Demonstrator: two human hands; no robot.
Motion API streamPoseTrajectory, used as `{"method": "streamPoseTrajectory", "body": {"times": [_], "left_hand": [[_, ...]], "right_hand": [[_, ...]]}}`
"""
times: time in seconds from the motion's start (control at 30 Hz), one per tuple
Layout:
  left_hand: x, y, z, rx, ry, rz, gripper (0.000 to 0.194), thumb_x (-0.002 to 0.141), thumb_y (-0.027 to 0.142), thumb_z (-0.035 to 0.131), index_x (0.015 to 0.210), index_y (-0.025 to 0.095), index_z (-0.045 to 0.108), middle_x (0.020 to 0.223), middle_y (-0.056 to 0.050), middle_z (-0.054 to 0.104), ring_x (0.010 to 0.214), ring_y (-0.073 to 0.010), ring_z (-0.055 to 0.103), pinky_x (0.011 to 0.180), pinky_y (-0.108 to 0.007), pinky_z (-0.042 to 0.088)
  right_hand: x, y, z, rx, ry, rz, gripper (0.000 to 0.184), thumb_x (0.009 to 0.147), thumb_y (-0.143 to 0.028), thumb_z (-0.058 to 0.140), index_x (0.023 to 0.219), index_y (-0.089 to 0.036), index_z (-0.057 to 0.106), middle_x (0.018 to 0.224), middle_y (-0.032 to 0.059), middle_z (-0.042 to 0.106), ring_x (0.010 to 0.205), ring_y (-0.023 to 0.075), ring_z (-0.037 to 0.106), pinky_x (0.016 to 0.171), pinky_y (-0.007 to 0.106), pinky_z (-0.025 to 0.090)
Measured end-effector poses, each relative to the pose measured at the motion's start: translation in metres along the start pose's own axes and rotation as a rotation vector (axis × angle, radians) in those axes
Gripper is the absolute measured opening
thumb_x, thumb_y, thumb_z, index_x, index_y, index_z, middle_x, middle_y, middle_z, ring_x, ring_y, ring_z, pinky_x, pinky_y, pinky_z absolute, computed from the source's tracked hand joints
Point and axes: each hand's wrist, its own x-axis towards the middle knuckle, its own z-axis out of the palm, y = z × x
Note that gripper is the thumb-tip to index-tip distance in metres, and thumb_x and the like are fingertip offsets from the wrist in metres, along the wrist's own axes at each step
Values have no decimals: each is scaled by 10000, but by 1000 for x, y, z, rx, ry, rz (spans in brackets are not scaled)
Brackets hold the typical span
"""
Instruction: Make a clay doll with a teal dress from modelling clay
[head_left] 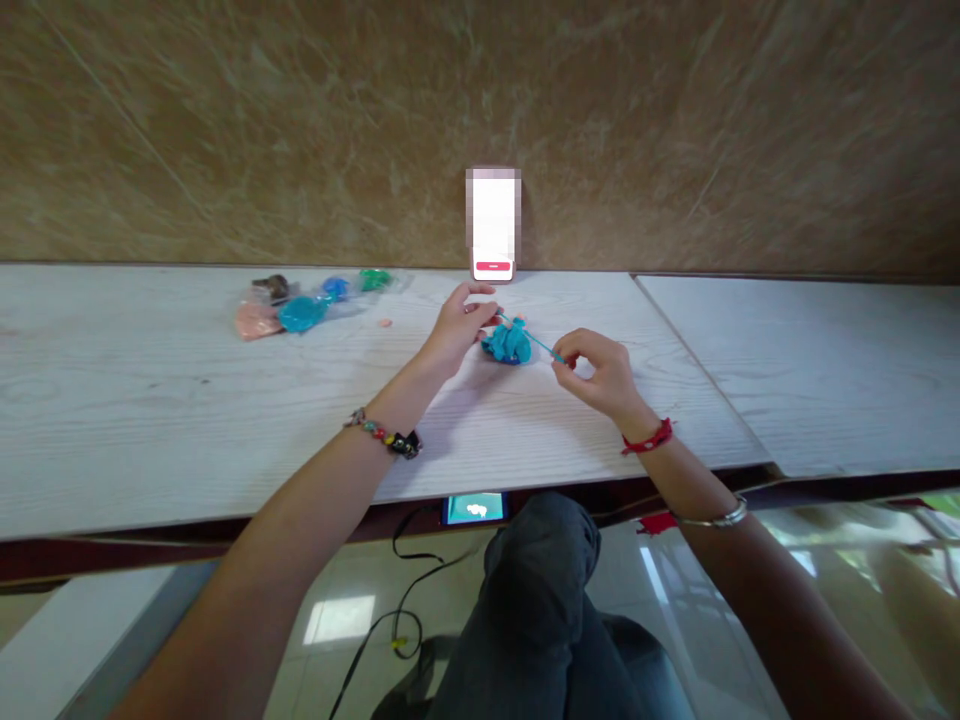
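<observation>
A small teal lump (508,344), like bunched thread or clay, lies on the whitish table (150,400) in front of me. My left hand (459,325) pinches something small at the lump's upper left. A thin teal strand (538,343) runs from there to my right hand (596,372), which pinches its other end just right of the lump. Both hands rest close above the tabletop.
Several small plastic bags of coloured material (300,300) lie at the back left. A phone (493,225) stands against the brown wall. A second table panel (825,360) adjoins on the right. Below the edge are my knee (540,580), another phone (474,508) and a black cable (397,600).
</observation>
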Motion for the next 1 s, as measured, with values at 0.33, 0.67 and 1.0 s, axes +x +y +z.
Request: {"method": "streamPoseTrajectory", "body": {"times": [0.33,0.67,1.0], "left_hand": [[-8,-1,6,94,-422,-31,230,743,213,671,577,136,531,515,27,524,470,-42,449,475,-181,319],[-8,-1,6,97,-304,-39,82,804,104,538,827,162,591,670,17,602,544,-57,520,481,-170,312],[-4,-6,6,242,-302,121,225,766,113,614,576,143,495,516,50,498,505,-51,443,529,-197,327]], "right_hand": [[0,22,8,198,100,356,207,761,-331,570,905,-207,653,697,6,664,551,125,608,502,262,518],[-4,37,11,278,-12,393,349,628,-382,758,915,-190,710,1012,70,553,901,204,665,776,336,594],[2,22,9,471,73,616,365,605,-458,753,823,-177,669,719,-3,580,588,154,666,505,272,579]]}}
